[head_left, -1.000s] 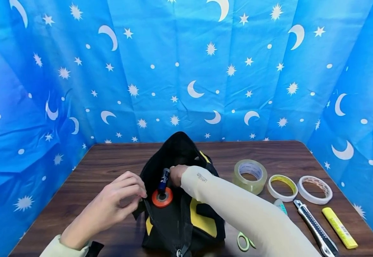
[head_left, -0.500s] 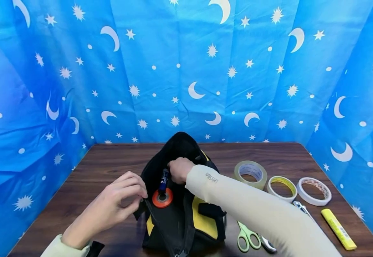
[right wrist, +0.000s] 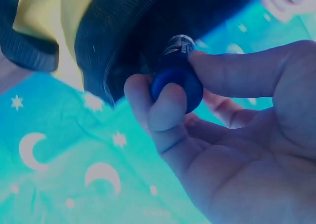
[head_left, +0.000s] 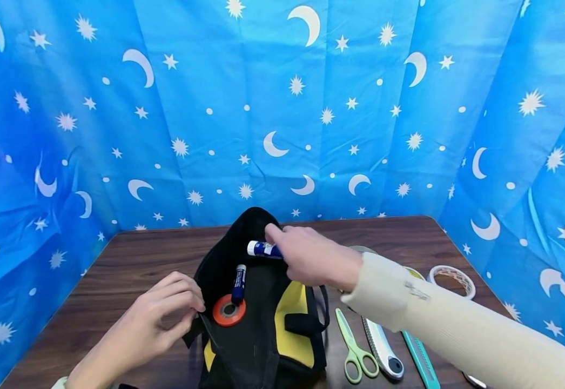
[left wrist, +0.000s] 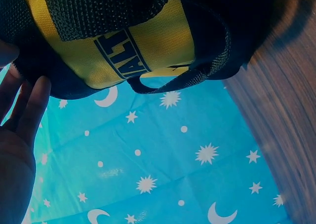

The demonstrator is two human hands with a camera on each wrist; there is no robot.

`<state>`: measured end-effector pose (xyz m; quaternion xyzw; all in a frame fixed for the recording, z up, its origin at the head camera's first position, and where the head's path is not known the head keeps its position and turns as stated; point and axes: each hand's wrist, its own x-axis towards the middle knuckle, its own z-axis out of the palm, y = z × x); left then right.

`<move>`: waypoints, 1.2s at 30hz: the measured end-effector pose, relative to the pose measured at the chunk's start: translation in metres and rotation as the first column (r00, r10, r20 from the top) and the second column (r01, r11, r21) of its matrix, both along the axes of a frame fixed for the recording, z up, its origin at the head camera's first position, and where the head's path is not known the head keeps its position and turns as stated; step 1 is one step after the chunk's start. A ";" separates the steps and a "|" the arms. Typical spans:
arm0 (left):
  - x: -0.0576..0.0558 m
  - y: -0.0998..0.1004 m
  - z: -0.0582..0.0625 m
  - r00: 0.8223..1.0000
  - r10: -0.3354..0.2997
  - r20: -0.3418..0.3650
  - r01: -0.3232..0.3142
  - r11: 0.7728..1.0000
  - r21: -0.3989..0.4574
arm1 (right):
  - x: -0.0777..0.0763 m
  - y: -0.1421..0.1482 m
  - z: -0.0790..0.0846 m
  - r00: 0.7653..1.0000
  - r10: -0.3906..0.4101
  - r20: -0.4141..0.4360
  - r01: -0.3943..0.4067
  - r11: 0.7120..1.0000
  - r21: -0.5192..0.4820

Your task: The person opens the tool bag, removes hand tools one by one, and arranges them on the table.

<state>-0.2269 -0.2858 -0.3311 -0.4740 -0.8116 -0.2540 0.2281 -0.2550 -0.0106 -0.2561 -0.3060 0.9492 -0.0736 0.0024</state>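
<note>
A black and yellow tool bag (head_left: 294,324) stands with its top unzipped on the table. My left hand (head_left: 158,319) pinches the left edge of its opening, fingers on one side of the fabric in the left wrist view. Above the opening my right hand (head_left: 311,254) grips a blue glue stick (head_left: 263,249) with a white cap, clear of the bag's floor. The right wrist view shows thumb and fingers around its blue base (right wrist: 180,88). Inside the bag lie a second dark blue glue stick (head_left: 239,283) and an orange ring-shaped roll (head_left: 229,310).
Right of the bag lie green scissors (head_left: 355,351), a grey-white cutter (head_left: 382,351) and a teal cutter (head_left: 421,359). Farther back is a white tape roll (head_left: 452,276); other rolls are partly hidden by the right sleeve. A star-patterned blue cloth (head_left: 263,108) surrounds the table (head_left: 146,254).
My right hand has come up and right from deep in the bag, and the glue stick in it now shows. The left hand keeps its hold on the edge. The head view has shifted.
</note>
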 end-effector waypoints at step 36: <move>0.001 0.012 0.003 0.997 -0.070 -0.014 0.070 0.997 0.021 | 0.092 0.306 -0.109 0.710 -0.699 -0.087 0.620 0.679 -0.394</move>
